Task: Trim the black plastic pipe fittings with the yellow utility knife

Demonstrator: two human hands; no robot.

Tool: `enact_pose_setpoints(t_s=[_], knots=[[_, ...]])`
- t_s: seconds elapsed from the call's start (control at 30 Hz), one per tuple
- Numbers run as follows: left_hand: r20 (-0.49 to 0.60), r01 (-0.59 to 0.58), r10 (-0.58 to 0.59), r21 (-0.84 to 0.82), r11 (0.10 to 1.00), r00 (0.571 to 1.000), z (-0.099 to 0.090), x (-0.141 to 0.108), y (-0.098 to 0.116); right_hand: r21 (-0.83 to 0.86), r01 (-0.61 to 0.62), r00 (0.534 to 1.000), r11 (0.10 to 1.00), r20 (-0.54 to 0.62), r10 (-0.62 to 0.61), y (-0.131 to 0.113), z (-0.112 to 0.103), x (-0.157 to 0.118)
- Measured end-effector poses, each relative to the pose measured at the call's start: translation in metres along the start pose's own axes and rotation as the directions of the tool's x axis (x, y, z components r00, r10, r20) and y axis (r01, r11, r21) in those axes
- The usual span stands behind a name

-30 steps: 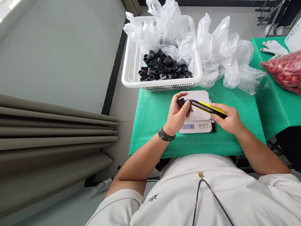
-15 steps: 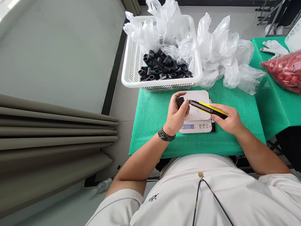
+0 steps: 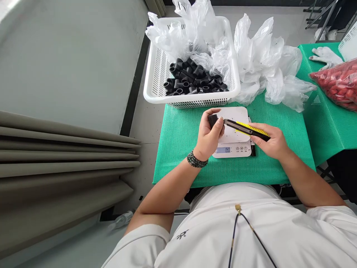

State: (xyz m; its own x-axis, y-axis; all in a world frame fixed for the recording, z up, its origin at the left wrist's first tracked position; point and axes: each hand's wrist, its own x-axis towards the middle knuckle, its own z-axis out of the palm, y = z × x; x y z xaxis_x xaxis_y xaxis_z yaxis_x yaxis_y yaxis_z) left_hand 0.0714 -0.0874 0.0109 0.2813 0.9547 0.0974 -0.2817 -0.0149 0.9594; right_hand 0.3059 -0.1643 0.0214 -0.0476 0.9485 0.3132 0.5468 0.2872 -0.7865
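Note:
Over the left part of a white digital scale [image 3: 235, 128], my left hand [image 3: 208, 136] is closed round a black pipe fitting [image 3: 213, 120]. My right hand [image 3: 269, 140] grips a black and yellow utility knife [image 3: 245, 128] from the right. Its blade end points left and lies close to my left thumb and the fitting; whether it touches the fitting I cannot tell. The scale rests on a green mesh cloth [image 3: 178, 149], and its display is lit.
Behind the scale stands a white basket [image 3: 192, 98] holding black fittings [image 3: 192, 78] and clear plastic bags. More clear bags [image 3: 256, 63] lie to its right. Farther right are a white glove [image 3: 326, 56] and a bag of red parts [image 3: 340, 83].
The digits on the scale's display have changed. Both hands, the fitting and the knife hold nearly the same position.

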Motion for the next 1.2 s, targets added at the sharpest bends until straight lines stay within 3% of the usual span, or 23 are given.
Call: enact_pose_setpoints(t_s=[0.67, 0.9, 1.2], knots=[[-0.003, 0.0, 0.0, -0.011, 1.0, 1.0, 0.0, -0.0005, 0.0006, 0.009, 0.041, 0.999, 0.999, -0.023, -0.041, -0.0019, -0.0005, 0.0002], [0.035, 0.026, -0.025, -0.034, 0.999, 0.999, -0.0011, -0.0011, -0.0008, 0.009, 0.103, 0.994, 0.995, -0.034, -0.102, -0.0013, 0.0004, 0.0005], [0.122, 0.035, -0.028, -0.056, 0.998, 0.992, -0.0018, -0.0021, 0.0017, 0.011, 0.082, 0.996, 0.997, -0.028, -0.082, -0.0029, -0.0011, 0.0013]])
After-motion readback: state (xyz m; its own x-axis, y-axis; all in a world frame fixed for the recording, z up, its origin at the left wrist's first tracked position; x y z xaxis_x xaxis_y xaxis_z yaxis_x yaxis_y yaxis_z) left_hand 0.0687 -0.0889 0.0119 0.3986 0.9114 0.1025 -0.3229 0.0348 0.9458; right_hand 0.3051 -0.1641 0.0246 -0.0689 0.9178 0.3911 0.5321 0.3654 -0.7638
